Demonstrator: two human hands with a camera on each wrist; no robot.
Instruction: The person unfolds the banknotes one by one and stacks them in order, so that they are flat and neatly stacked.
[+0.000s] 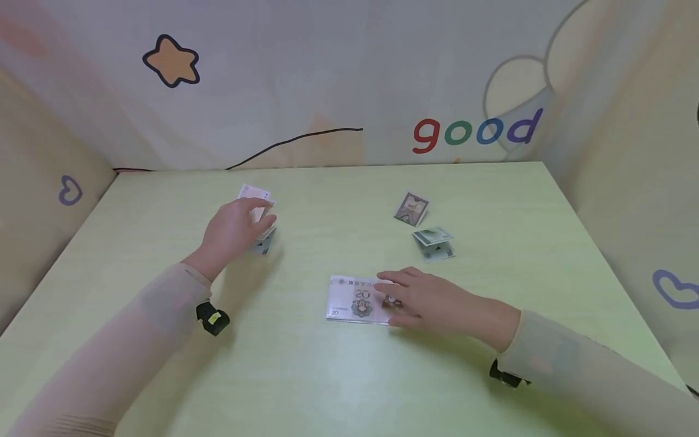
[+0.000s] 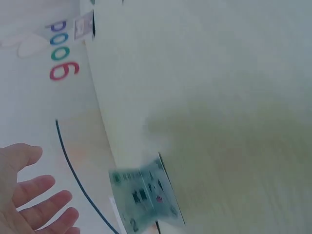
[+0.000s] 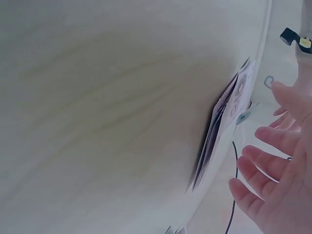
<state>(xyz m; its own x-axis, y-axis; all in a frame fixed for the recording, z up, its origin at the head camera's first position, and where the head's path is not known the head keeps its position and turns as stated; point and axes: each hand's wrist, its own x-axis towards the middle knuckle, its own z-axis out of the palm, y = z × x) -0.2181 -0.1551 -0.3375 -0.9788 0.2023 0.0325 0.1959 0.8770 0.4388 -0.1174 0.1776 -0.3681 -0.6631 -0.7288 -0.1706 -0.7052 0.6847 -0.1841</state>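
Note:
A thin stack of paper banknotes [image 1: 349, 303], the top one marked 20, lies in the middle of the table. Over its right end hovers my right hand [image 1: 437, 300], fingers apart; the right wrist view shows a gap between that hand and the stack [image 3: 238, 95]. At the far left, my left hand [image 1: 230, 232] is above a pale purple banknote [image 1: 253, 192] and a folded green banknote [image 1: 264, 245], partly covering them. In the left wrist view its fingers [image 2: 51, 202] are loosely spread and stand apart from the green note [image 2: 141, 197].
Toward the back right of the table [image 1: 306, 376] stand a folded brown banknote [image 1: 412, 209] and a folded green banknote [image 1: 433, 244]. Printed fabric walls [image 1: 306, 73] enclose the back and sides. Each wrist carries a small black camera strap [image 1: 212, 318].

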